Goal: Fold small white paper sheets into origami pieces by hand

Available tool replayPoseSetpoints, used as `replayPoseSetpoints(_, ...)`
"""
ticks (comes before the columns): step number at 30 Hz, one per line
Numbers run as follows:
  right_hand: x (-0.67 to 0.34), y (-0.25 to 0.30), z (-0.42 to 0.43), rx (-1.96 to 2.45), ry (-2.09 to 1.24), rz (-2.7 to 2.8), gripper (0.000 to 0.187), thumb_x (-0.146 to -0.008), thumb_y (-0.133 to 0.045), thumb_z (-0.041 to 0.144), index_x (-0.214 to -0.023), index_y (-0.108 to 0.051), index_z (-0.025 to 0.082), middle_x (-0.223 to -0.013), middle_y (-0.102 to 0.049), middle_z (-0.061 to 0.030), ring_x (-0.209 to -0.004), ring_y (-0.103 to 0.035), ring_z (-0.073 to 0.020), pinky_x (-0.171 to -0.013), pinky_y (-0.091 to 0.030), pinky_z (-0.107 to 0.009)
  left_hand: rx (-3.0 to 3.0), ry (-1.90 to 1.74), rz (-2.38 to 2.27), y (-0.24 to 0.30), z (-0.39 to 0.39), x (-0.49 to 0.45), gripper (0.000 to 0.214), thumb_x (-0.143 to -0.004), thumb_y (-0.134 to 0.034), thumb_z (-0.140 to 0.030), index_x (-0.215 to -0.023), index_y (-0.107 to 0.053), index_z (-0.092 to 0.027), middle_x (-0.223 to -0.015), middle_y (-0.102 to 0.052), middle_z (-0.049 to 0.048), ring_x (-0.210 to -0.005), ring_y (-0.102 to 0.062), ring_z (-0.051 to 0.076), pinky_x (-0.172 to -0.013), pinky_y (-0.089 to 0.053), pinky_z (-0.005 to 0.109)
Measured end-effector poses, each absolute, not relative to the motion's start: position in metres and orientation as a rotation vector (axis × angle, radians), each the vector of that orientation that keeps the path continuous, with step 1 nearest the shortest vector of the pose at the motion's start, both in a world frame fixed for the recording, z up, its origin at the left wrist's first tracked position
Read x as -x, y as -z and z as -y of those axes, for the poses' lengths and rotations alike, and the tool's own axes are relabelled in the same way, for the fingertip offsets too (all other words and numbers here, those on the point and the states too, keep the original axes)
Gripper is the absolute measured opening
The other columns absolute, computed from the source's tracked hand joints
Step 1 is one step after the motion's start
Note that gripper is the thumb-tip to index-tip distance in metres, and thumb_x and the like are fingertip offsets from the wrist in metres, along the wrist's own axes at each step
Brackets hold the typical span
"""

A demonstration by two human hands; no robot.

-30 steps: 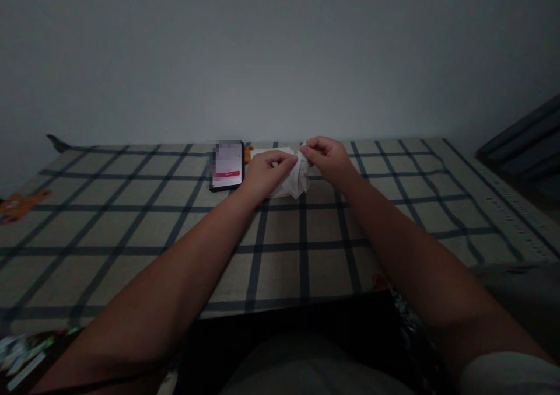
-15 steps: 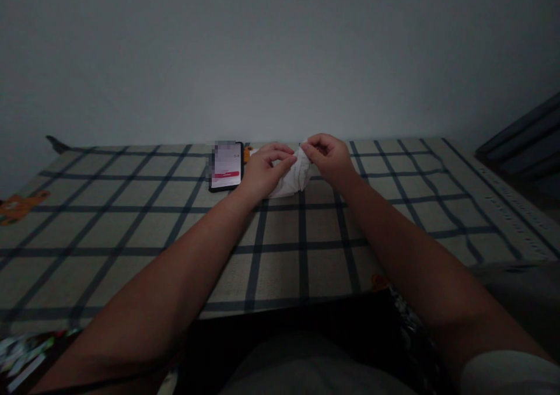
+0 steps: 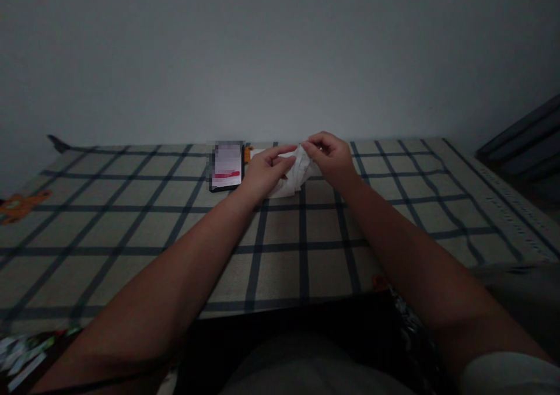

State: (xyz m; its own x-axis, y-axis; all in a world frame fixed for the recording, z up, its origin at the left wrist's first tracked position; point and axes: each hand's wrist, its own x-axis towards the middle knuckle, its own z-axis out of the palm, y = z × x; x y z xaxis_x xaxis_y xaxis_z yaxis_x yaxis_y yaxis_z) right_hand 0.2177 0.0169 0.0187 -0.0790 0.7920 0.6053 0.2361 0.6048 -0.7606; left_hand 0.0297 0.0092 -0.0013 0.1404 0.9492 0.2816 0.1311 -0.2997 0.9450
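A thin, creased white tissue (image 3: pixel 301 170) is gathered into folds above the checked cloth. My left hand (image 3: pixel 268 172) is closed on its left side, thumb and index finger meeting at the folds. At the top edge, the fingertips of my right hand (image 3: pixel 329 154) pinch the gathered part. More white material shows behind and below my left hand; whether it is the same sheet I cannot tell. Left of that hand lies a phone (image 3: pixel 228 166), its screen lit and partly blurred out.
A pale cloth with dark blue checks (image 3: pixel 280 266) covers the surface up to a plain wall (image 3: pixel 280 56). Dark folded fabric (image 3: pixel 525 144) stands at the far right. Colourful items (image 3: pixel 26 351) lie at the lower left, near my forearm.
The folds of the tissue have shifted slightly between my fingers, and its lower edge hangs differently. Both hands stay in nearly the same place; the phone has not moved.
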Motion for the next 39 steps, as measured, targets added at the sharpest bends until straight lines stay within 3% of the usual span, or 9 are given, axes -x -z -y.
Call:
replayPoseSetpoints(8, -0.221, -0.010, -0.029, 0.847, -0.660, 1.717, 0.044, -0.081, -0.079, 0.064, -0.092, -0.076, 0.022, -0.094, -0.069, -0.0060, -0.091, -0.062, -0.0199, -0.085, -0.054, -0.036, -1.406, -1.413, -1.062, -0.006, -0.006, -0.031, 0.036, -0.080, -0.080, -0.042, -0.106, -0.080, -0.017, -0.094, -0.080, 0.0068, -0.082, -0.072, 0.019, -0.067, -0.060, 0.028)
replayPoseSetpoints(14, -0.223, -0.001, -0.033, 0.882, -0.952, 1.632, 0.044, -0.081, -0.079, 0.060, -0.100, -0.079, 0.020, -0.093, -0.074, -0.0045, -0.078, -0.062, -0.0162, -0.067, -0.055, -0.030, -1.344, -1.349, -1.020, -0.009, -0.005, -0.031, 0.032, -0.082, -0.079, -0.039, -0.106, -0.080, -0.017, -0.103, -0.082, 0.0098, -0.091, -0.076, 0.022, -0.073, -0.062, 0.031)
replayPoseSetpoints(19, -0.223, 0.000, -0.035, 0.857, -0.980, 1.586, 0.039, -0.080, -0.081, 0.054, -0.098, -0.080, 0.020, -0.091, -0.076, -0.0041, -0.078, -0.065, -0.0161, -0.069, -0.058, -0.030, -1.284, -1.309, -0.946, -0.010, -0.006, -0.033, 0.028, -0.081, -0.080, -0.032, -0.105, -0.080, -0.017, -0.098, -0.082, 0.0095, -0.088, -0.078, 0.022, -0.075, -0.064, 0.034)
replayPoseSetpoints(26, -0.223, 0.000, -0.035, 0.840, -1.053, 1.572, 0.035, -0.077, -0.084, 0.049, -0.094, -0.080, 0.018, -0.088, -0.076, -0.0034, -0.077, -0.065, -0.0159, -0.070, -0.057, -0.030, -1.107, -1.313, -0.924, -0.012, -0.004, -0.035, 0.028, -0.074, -0.081, -0.022, -0.101, -0.081, -0.014, -0.092, -0.082, 0.0074, -0.080, -0.075, 0.017, -0.074, -0.063, 0.029)
replayPoseSetpoints(33, -0.221, -0.001, -0.034, 0.825, -1.161, 1.478, 0.035, -0.072, -0.089, 0.045, -0.096, -0.080, 0.021, -0.089, -0.077, -0.0026, -0.078, -0.068, -0.0158, -0.073, -0.059, -0.031, -1.131, -1.290, -0.960, -0.015, -0.001, -0.034, 0.020, -0.078, -0.078, -0.019, -0.098, -0.081, -0.016, -0.095, -0.080, 0.0067, -0.082, -0.075, 0.018, -0.077, -0.064, 0.032)
replayPoseSetpoints(39, -0.223, -0.004, -0.031, 0.867, -1.176, 1.420, 0.026, -0.074, -0.083, 0.033, -0.097, -0.084, 0.021, -0.096, -0.080, -0.0036, -0.085, -0.070, -0.0161, -0.083, -0.060, -0.032, -1.083, -1.316, -0.930, -0.019, 0.001, -0.036, 0.020, -0.071, -0.077, -0.016, -0.091, -0.081, -0.015, -0.095, -0.081, 0.0079, -0.085, -0.076, 0.019, -0.080, -0.064, 0.031)
